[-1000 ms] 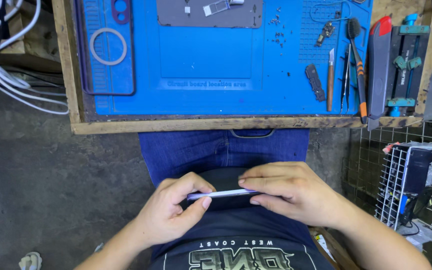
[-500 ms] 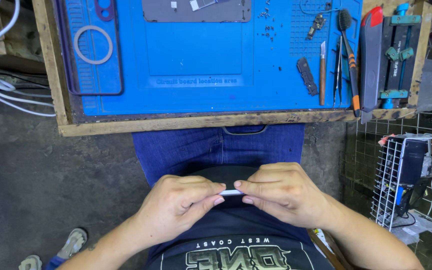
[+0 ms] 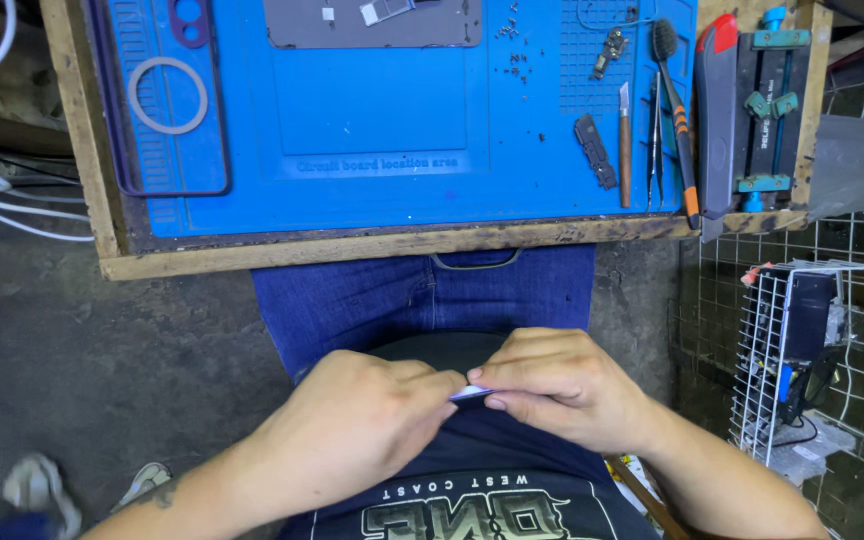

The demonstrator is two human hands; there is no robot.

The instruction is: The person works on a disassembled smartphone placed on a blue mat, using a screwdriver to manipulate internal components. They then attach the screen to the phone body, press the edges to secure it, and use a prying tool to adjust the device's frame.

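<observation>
Both hands meet in the person's lap, over dark blue jeans and below the near edge of the wooden table [image 3: 372, 252]; the left hand [image 3: 357, 430] is curled closed, its fingertips pinching one end of a thin, flat, pale strip-like piece [image 3: 472, 394]; the right hand [image 3: 562, 390] is likewise closed, thumb and fingers gripping the other end of the same piece, so that only a short sliver of it shows between the two hands; what the piece is cannot be told, since the fingers hide most of it.

On the table lies a bright blue silicone work mat [image 3: 382, 110] with moulded compartments; at its far edge sits a flat grey rectangular device panel [image 3: 372, 25], and tiny screws [image 3: 517, 45] are scattered just to its right; on the mat's left part lies a dark purple phone frame [image 3: 167, 110] with a pale ring [image 3: 168, 95] inside it; toward the right lie a small dark rectangular component [image 3: 595, 152], a slim craft knife [image 3: 625, 140], thin metal tweezers [image 3: 656, 140] and a brush with a black and orange handle [image 3: 677, 110], side by side; beyond them stands a black clamp fixture with teal knobs [image 3: 767, 100]; white cables [image 3: 2, 190] trail off the left; a white wire rack [image 3: 782, 350] stands on the floor at the right.
</observation>
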